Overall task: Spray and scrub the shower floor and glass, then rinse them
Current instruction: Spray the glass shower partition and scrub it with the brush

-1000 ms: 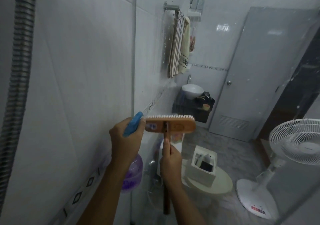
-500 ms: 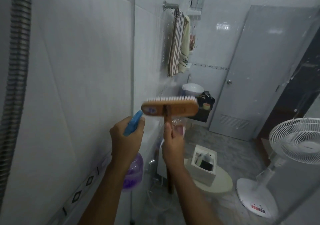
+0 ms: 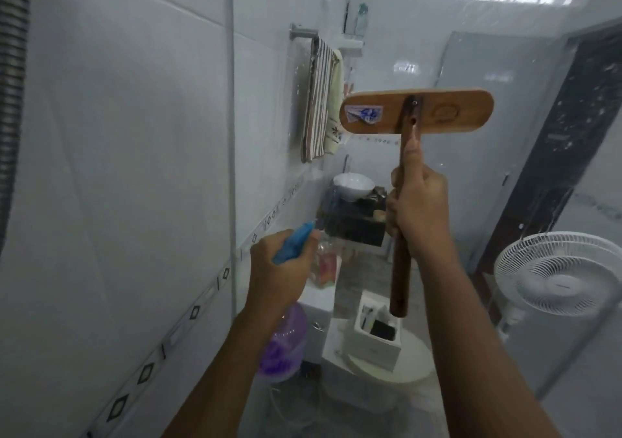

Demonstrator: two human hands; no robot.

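My right hand (image 3: 419, 208) grips the dark wooden handle of a scrub brush (image 3: 416, 111), thumb stretched up along the handle. The brush's flat wooden head is raised against the wet shower glass (image 3: 471, 175), its back with a torn sticker facing me. My left hand (image 3: 281, 271) holds a spray bottle (image 3: 284, 343) with a blue trigger head and a clear body holding purple liquid; the nozzle points at the glass below and left of the brush. Droplets streak the glass. The shower floor is out of view.
White tiled wall (image 3: 117, 168) runs along the left, with a corrugated hose (image 3: 11, 100) at the far left edge. Beyond the glass are a striped towel (image 3: 318, 100) on a rail, a basin (image 3: 353, 185), a toilet with a white box (image 3: 378, 333) on its lid, a standing fan (image 3: 558, 274) and a grey door (image 3: 498, 134).
My right hand has pushed the brush up and to the right along the glass. My left hand with the spray bottle stays at about the same height.
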